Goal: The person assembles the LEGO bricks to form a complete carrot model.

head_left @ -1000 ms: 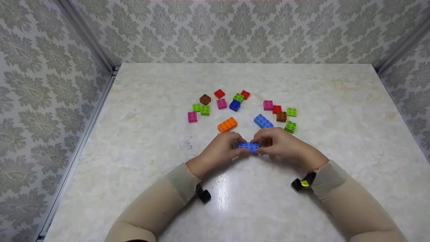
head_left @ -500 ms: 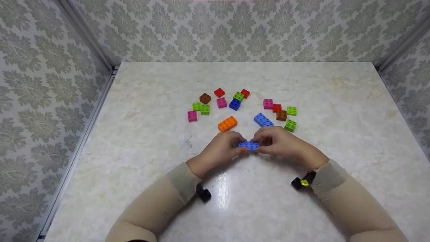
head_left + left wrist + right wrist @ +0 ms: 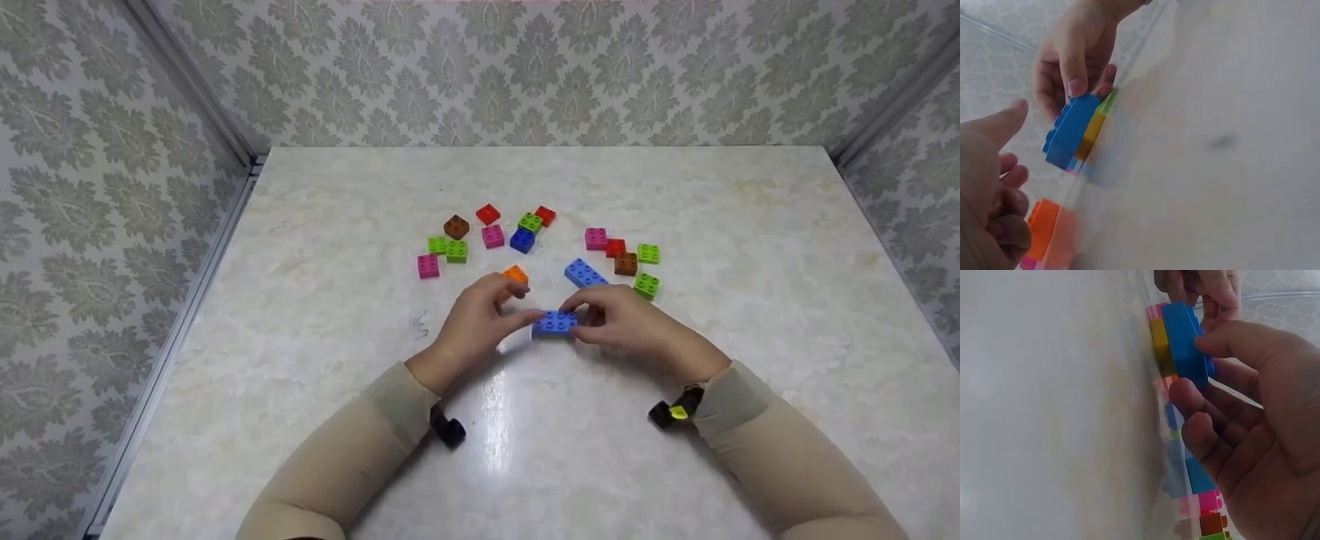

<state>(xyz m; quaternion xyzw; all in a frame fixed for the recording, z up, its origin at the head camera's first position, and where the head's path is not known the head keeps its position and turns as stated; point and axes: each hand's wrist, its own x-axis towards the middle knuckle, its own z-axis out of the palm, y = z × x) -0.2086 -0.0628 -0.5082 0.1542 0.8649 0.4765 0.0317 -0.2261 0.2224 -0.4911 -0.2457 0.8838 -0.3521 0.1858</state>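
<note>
My right hand (image 3: 634,324) pinches a blue eight-stud toy brick (image 3: 555,322) at its right end, thumb on the near side. Under that blue brick sits a yellow brick (image 3: 1161,343), which shows in both wrist views. The yellow one appears smaller and rests at table level. Just left of the pair is my left hand (image 3: 469,319), holding nothing, with its thumb near the blue brick's left end. Its fingers reach over an orange brick (image 3: 516,274) and partly hide it; whether they touch it I cannot tell. Beyond the right hand lies another long blue brick (image 3: 583,272).
Several small bricks lie farther back: a pink brick (image 3: 428,265), a brown brick (image 3: 456,226) and a dark blue brick (image 3: 522,240) among them. To the right are another brown brick (image 3: 625,263) and a green brick (image 3: 646,285). Patterned walls border the pale table (image 3: 300,225).
My left hand has let go of the blue brick's left end and moved left and away from me, toward the orange brick. The right hand keeps its hold; the head view has shifted slightly.
</note>
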